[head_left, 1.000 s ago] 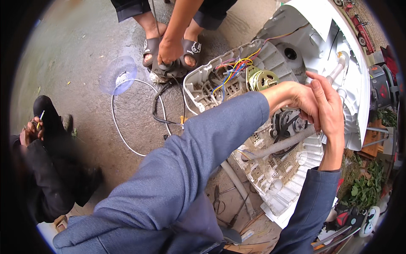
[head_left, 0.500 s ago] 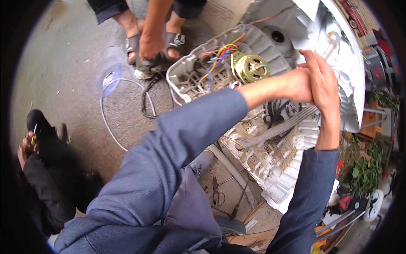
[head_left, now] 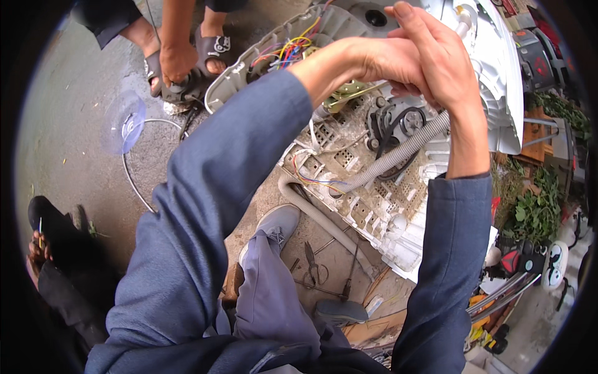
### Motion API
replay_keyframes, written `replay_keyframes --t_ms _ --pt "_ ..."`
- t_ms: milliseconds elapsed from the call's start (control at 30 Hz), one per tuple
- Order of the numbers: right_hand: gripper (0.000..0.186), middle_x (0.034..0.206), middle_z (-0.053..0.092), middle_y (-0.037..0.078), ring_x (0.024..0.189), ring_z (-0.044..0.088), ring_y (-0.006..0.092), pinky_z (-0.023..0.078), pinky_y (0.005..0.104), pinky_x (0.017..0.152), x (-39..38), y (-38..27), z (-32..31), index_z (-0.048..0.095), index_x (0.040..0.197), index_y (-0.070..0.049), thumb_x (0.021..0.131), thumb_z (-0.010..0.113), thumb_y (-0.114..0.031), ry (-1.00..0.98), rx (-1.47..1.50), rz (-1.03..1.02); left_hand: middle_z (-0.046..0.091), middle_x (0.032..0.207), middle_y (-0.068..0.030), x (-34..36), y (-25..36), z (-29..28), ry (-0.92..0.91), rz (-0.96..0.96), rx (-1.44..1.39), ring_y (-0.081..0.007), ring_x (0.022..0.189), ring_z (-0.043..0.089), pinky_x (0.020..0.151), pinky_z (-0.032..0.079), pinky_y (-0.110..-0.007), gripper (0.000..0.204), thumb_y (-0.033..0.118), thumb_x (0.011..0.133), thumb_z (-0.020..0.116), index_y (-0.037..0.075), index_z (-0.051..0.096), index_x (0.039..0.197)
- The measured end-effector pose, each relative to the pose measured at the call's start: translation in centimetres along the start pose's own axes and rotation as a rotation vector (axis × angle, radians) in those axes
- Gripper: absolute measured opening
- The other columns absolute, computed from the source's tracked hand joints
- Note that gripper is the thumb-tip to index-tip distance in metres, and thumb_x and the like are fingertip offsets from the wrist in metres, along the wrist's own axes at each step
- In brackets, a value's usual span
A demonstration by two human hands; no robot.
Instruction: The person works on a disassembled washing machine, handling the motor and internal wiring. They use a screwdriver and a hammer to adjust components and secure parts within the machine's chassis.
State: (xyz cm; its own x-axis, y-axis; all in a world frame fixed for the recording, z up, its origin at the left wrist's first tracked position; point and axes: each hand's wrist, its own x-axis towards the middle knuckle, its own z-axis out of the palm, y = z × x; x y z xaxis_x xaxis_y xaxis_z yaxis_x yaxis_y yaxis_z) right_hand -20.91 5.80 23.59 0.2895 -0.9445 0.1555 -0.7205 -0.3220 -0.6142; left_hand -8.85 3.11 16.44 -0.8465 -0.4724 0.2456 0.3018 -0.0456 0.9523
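Note:
My left hand point(head_left: 389, 59) and my right hand point(head_left: 447, 68) are pressed together above an upturned, dirty white washing machine base point(head_left: 380, 193). Stretched fingers of the right hand point up and left across the left hand, whose fingers are largely hidden. No object shows in either hand. Beneath the left forearm, a yellowish metal motor point(head_left: 352, 93) is partly covered. Close by are a black belt point(head_left: 392, 134) and a grey corrugated hose point(head_left: 402, 151). Coloured wires point(head_left: 299, 43) lie bundled in the base's far end.
Scissors point(head_left: 314, 265) and a screwdriver point(head_left: 351, 274) lie by my shoe point(head_left: 278, 221). Across the base, another person's hand point(head_left: 179, 60) grips a dark part. A second person point(head_left: 68, 262) sits at left. A clear plastic disc point(head_left: 124, 121), plants point(head_left: 539, 199) and tools surround the work.
The view has shifted, so the base sits farther up and left. My hands stay together and appear higher in the picture. More of my leg and shoe shows.

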Motion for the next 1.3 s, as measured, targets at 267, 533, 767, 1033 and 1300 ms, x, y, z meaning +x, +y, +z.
replay_keyframes --t_ms 267,533,767,1033,1300 --pt "0.054 0.092 0.074 0.018 0.087 0.071 0.0291 0.053 0.0392 0.078 0.0 -3.3 0.4 0.076 0.1 -0.003 0.097 0.06 -0.054 0.1 -0.406 -0.068 0.071 0.083 -0.0254 0.9 -2.4 6.1 1.031 0.098 0.638 -0.0427 0.086 0.071 0.074 0.056 -0.047 0.024 0.02 0.079 0.075 -0.002 0.069 0.086" --pt "0.06 0.088 0.074 0.016 0.081 0.07 0.027 0.054 0.0395 0.08 0.3 -3.2 -1.1 0.073 0.114 -0.005 0.1 0.054 -0.06 -0.151 -0.134 0.156 0.074 0.103 -0.0169 1.6 -3.0 -0.3 0.254 0.283 0.19 -0.0288 0.095 0.072 0.082 0.057 -0.037 0.024 0.01 0.094 0.066 -0.002 0.068 0.114" --pt "0.065 0.096 0.075 0.019 0.088 0.071 0.0289 0.054 0.038 0.082 -1.1 -5.2 0.1 0.075 0.109 -0.005 0.097 0.053 -0.065 0.004 -0.502 0.037 0.071 0.108 -0.0213 0.6 -3.8 5.8 1.059 0.391 0.579 -0.0368 0.102 0.069 0.084 0.054 -0.044 0.047 0.021 0.085 0.076 -0.003 0.062 0.124" --pt "0.034 0.096 0.071 0.011 0.088 0.068 0.03 0.053 0.0419 0.08 -0.5 0.9 0.3 0.071 0.122 -0.029 0.105 0.047 -0.045 0.211 -0.962 -0.368 0.071 0.104 -0.0134 1.6 -3.2 1.0 0.362 0.62 0.665 -0.0242 0.093 0.068 0.08 0.056 -0.035 0.025 0.007 0.093 0.066 -0.002 0.065 0.116" --pt "0.057 0.092 0.075 0.016 0.083 0.072 0.0267 0.054 0.0368 0.079 -0.4 -3.6 -0.6 0.076 0.105 -0.007 0.096 0.057 -0.06 -0.069 -0.252 -0.024 0.071 0.108 -0.0162 2.1 -5.1 2.3 0.824 0.718 0.71 -0.0286 0.101 0.068 0.087 0.054 -0.04 0.035 0.015 0.089 0.073 -0.001 0.064 0.119"
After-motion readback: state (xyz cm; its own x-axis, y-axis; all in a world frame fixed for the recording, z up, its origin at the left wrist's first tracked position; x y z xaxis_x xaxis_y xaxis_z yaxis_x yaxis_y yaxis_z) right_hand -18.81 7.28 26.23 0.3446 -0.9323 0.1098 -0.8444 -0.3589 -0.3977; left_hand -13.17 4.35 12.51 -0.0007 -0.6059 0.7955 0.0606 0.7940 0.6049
